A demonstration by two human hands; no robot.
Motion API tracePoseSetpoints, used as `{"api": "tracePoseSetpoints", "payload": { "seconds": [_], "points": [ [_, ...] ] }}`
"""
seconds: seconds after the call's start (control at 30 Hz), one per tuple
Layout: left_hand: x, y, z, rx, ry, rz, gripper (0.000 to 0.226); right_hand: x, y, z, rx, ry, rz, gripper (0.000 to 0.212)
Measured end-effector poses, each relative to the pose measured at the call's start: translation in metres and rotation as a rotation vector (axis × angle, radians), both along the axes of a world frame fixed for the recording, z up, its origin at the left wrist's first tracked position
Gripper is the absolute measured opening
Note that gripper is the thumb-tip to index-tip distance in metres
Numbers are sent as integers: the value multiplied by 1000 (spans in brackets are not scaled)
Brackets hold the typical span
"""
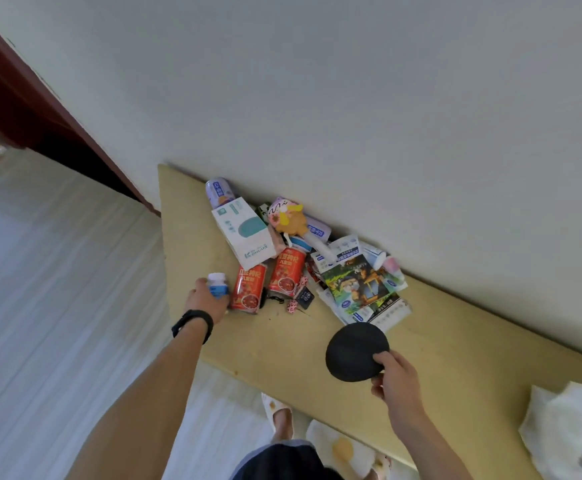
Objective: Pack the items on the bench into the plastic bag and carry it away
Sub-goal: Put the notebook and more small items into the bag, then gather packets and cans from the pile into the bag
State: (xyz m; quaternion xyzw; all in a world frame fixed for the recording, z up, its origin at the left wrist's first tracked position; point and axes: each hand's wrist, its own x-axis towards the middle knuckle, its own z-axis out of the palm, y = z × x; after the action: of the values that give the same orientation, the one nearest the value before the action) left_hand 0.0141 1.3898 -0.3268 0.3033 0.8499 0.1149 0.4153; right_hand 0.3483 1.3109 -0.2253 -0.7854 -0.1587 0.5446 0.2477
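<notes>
Two hands at work over the bench [282, 344]. Left hand [203, 299]: closed round a small white bottle [217, 284] at the pile's near-left edge, beside two red cans [248, 288]. Right hand [395, 377]: pinching a black disc [355, 351] near the front edge. Pile [303, 258]: cans, boxes, packets, against the wall. Bag [570, 434]: white plastic, far right end, well apart. Step, by judgement: gathering; nothing visibly packed. Next: carry both items right and open the bag mouth.

Both arms reach forward; the left hand [206, 299], a black band [192, 325] on its wrist, curls closed, and the right hand [395, 379] pinches thumb against fingers.
</notes>
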Motion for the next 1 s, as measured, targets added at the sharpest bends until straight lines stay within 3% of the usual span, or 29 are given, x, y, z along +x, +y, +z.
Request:
{"api": "tracePoseSetpoints", "payload": {
  "seconds": [0.1,0.27,0.33,0.4,0.5,0.7,0.8,1.0],
  "points": [
    [1,-11,-7,-2,7,31,57,1,-14,1,-6,57,5,9],
    [2,-65,-18,-24,-64,142,67,8,-27,-1,-18,147,-29,13],
    [13,-93,-14,-25,-112,207,57,12,-32,-4,-28,173,-29,15],
    [35,-122,-3,-23,-161,237,37,18,-37,-5,-23,173,-12,17],
    [78,-161,13,-23,-252,242,42,31,-46,-2,17,124,34,18],
    [188,-187,47,19,-359,77,25,101,-87,18,137,24,38,22],
    [254,-185,64,31,-444,-1,13,162,-120,37,207,-5,-82,14],
    [377,-184,86,75,-501,-253,30,309,-184,64,321,-89,-560,15]
  ]
}}
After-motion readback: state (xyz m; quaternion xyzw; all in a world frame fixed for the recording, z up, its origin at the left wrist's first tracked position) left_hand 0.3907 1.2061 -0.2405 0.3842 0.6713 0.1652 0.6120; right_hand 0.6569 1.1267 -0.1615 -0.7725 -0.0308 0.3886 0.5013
